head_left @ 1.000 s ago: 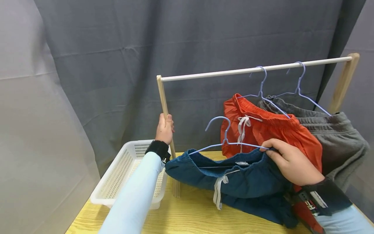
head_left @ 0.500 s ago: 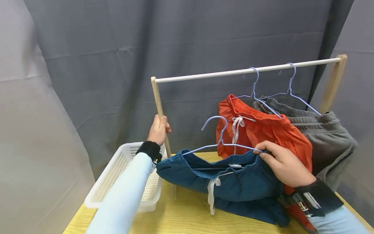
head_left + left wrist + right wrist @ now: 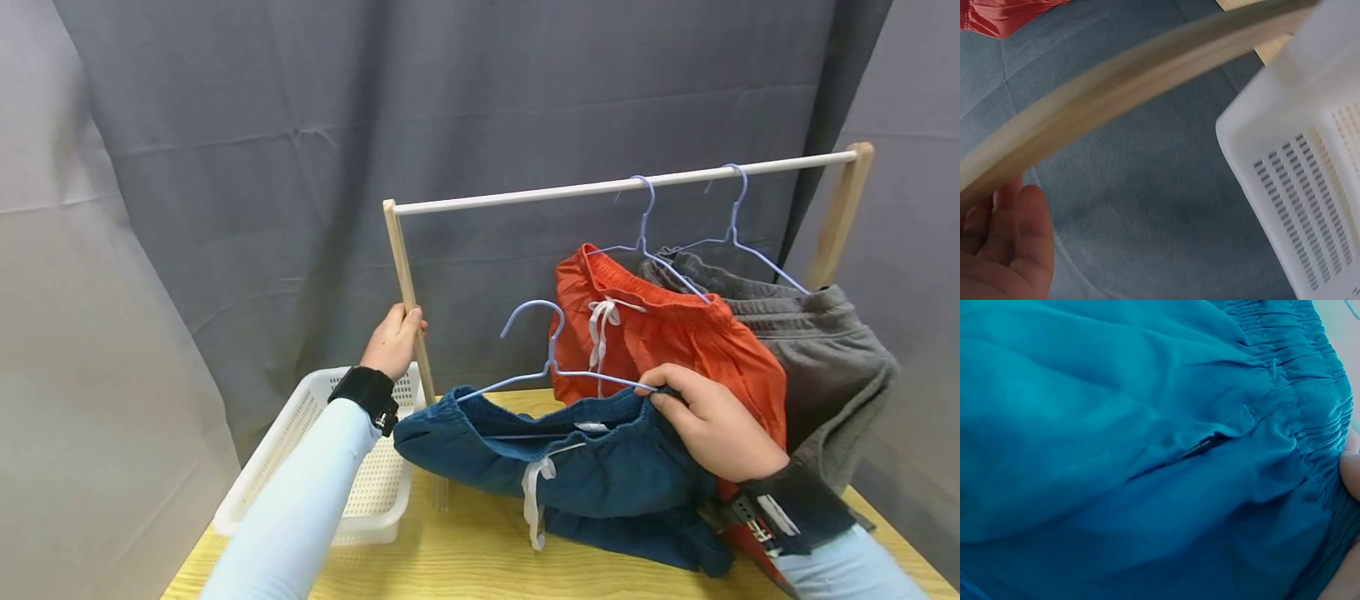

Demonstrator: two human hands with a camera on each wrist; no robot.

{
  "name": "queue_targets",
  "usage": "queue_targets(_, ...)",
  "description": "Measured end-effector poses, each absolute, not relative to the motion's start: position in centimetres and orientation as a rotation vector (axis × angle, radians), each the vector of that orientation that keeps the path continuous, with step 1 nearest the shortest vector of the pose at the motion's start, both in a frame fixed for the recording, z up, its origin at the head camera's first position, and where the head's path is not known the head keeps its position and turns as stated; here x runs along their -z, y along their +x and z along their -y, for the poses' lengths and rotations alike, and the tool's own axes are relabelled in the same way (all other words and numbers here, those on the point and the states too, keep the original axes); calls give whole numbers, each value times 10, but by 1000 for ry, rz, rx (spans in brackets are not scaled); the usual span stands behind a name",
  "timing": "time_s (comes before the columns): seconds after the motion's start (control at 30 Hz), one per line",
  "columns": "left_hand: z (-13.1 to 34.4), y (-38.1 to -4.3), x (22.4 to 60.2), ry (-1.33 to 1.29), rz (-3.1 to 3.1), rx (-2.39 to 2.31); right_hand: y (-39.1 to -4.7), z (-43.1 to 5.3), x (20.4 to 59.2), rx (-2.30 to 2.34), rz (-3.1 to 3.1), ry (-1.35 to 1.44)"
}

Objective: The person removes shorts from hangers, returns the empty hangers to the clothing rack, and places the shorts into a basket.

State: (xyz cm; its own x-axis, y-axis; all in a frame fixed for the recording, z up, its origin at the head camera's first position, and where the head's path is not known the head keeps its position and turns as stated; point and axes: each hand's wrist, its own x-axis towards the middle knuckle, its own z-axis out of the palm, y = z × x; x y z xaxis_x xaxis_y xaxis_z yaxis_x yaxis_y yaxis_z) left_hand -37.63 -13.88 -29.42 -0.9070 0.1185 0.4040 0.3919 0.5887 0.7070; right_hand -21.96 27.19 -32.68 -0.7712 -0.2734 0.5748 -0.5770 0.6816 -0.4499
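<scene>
In the head view my left hand (image 3: 392, 343) grips the left wooden post (image 3: 401, 258) of a clothes rack; the left wrist view shows its fingers (image 3: 1035, 234) against the post. My right hand (image 3: 712, 425) pinches the right end of a light-purple clothes hanger (image 3: 550, 364) together with the waistband of dark blue shorts (image 3: 607, 479). These shorts hang on that hanger, white drawstring at the front, with the hook below the rack's bar. Blue fabric (image 3: 1166, 450) fills most of the right wrist view, with fingertips at the waistband on the right edge.
From the white bar (image 3: 517, 198) hang orange shorts (image 3: 667, 333) and grey shorts (image 3: 817, 350) on similar hangers, to the right. A white perforated basket (image 3: 390, 508) stands at the left on the wood-grain table (image 3: 457, 567). Grey cloth (image 3: 225, 167) stands behind.
The whole scene slides left in the head view. My left hand keeps its hold on the post, and the blue shorts stay in my right hand, in front of the orange shorts.
</scene>
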Motion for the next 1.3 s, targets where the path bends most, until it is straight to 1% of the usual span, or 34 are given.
queue_targets(0.17,151,-362,297,-382,2549,1055,-217,-271,326,-871,2420,673)
queue_targets(0.4,161,-338,299,-425,2550,928,-217,-272,325,-850,2395,676)
queue_targets(0.5,162,-329,300,-489,2545,892,-218,-270,325,-842,2386,671)
queue_targets(0.77,151,-298,302,-768,2514,831,-218,-270,328,-834,2396,650)
queue_targets(1.03,136,-278,309,-967,2482,722,-219,-270,329,-831,2386,641)
queue_targets(1.3,122,-270,316,-1023,2441,593,-218,-270,331,-819,2384,627)
